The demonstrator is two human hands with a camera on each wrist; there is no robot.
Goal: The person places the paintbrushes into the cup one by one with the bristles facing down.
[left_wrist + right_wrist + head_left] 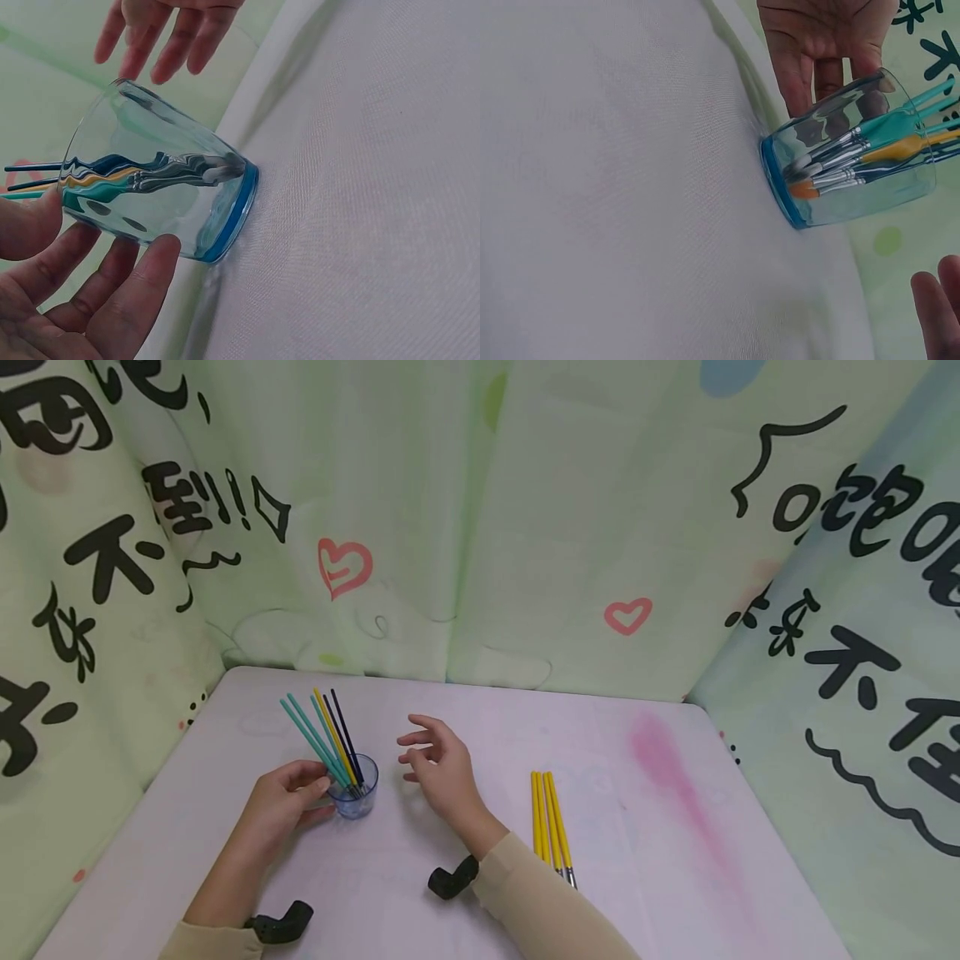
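Note:
A clear cup with a blue base stands on the table, holding several brushes with teal, yellow and dark handles, bristles down. My left hand is at the cup's left side, thumb and fingers curved around it; in the left wrist view its fingertips touch the glass. My right hand hangs to the right of the cup, apart from it, fingers loosely bent with nothing in them. The right wrist view shows the bristles near the cup's base.
Several yellow-handled brushes lie side by side on the white table, right of my right forearm. A pink stain marks the cloth farther right. Printed curtains stand behind and at both sides. Black wrist devices are on both wrists.

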